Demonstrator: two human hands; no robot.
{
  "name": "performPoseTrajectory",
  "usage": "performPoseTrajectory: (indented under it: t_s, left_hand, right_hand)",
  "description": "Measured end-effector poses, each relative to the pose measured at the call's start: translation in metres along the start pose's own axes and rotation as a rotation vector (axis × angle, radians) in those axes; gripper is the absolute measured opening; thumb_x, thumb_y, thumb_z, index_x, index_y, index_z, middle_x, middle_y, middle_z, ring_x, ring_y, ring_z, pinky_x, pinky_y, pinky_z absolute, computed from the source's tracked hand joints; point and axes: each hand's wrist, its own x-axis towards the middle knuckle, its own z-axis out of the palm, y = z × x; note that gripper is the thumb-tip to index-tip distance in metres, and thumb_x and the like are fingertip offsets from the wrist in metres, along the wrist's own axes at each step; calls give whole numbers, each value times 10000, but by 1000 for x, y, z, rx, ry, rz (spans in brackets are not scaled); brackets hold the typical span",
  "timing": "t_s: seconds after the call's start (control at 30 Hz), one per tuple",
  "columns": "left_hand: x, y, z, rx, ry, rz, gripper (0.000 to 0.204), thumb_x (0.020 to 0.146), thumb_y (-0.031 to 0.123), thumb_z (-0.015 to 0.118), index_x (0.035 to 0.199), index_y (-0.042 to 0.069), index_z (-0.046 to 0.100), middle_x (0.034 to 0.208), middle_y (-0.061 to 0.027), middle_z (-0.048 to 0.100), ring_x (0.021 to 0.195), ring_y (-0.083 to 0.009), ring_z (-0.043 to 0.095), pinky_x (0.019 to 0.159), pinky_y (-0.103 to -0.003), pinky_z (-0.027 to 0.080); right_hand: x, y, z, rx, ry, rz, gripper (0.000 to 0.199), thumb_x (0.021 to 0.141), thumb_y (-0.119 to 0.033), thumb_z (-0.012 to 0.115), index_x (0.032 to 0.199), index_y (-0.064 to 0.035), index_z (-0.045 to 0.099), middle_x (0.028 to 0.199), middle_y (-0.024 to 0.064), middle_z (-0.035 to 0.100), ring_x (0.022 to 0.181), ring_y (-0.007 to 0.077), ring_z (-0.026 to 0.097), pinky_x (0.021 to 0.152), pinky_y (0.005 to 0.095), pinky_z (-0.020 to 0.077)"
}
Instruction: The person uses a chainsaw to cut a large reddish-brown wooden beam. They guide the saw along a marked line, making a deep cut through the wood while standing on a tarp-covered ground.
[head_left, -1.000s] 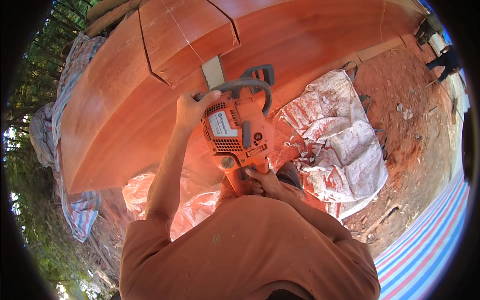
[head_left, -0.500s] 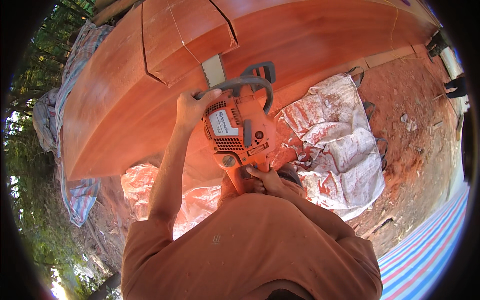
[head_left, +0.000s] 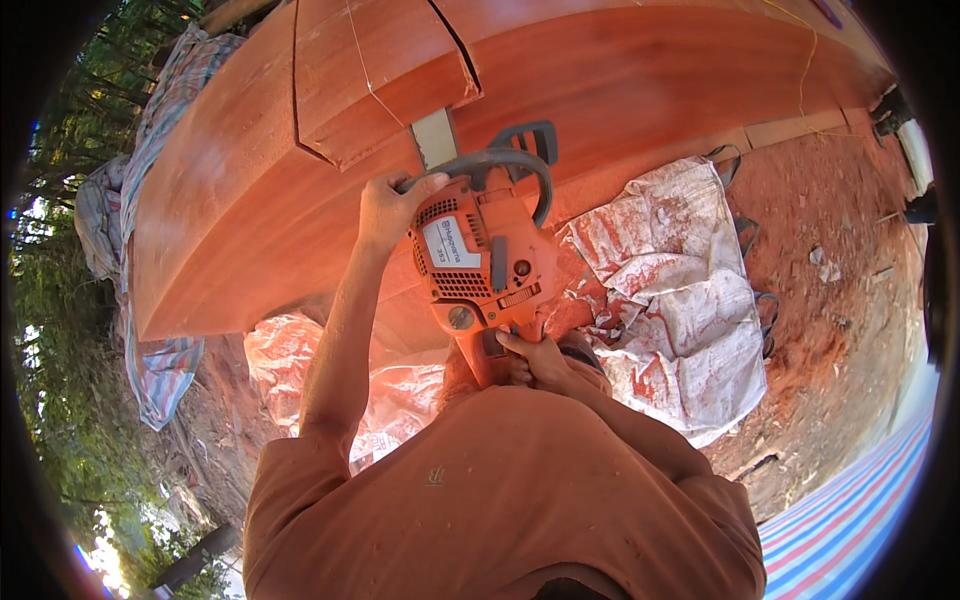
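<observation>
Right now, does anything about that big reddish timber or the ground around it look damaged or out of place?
The big reddish-orange timber slab has dark saw cuts outlining a block that stands proud of its face. Crumpled white woven sacks, stained with red dust, lie on the ground. Both hands, left hand and right hand, hold the orange chainsaw.

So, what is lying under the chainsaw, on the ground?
Under the chainsaw lie white sacks dusted with red sawdust, beside the big red log. The ground directly below the saw is covered by the saw itself.

Red dirt ground point(head_left: 850, 300) (white sacks point(head_left: 680, 290) atop)
</observation>
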Motion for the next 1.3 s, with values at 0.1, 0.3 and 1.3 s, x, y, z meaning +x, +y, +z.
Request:
performPoseTrajectory:
  t_s: [0.1, 0.3, 1.3]
  left_hand:
    - [1, 3, 3, 1, 8, -21, 522, 786, 466, 848, 664, -7, 664, 552, -46, 584, 486, -115, 540, 446, -290, 407]
    - [0, 15, 5, 34, 0, -58, 521, 782, 475, 846, 717, -21, 699, 582, -70, 629, 519, -138, 606, 472, -304, 461]
    - [20, -3, 1, 106, -14, -3, 647, 749, 635, 801, 745, -8, 731, 632, -112, 673, 598, -200, 684, 567, -355, 538]
  right_hand:
    - [-2, -5, -1, -1, -14, 24, 292, 887, -294, 809, 952, -156, 559, 545, -65, 386, 387, 74, 355, 370, 261, 276]
    - [-10, -18, -1, -56, -25, 34, 342, 910, -298, 788, 810, -159, 492, 545, -69, 349, 415, 76, 325, 408, 255, 270]
    - [-2, -6, 19, -13, -30, 37, 351, 911, -356, 779, 798, -156, 514, 531, -71, 301, 428, 92, 284, 442, 282, 250]
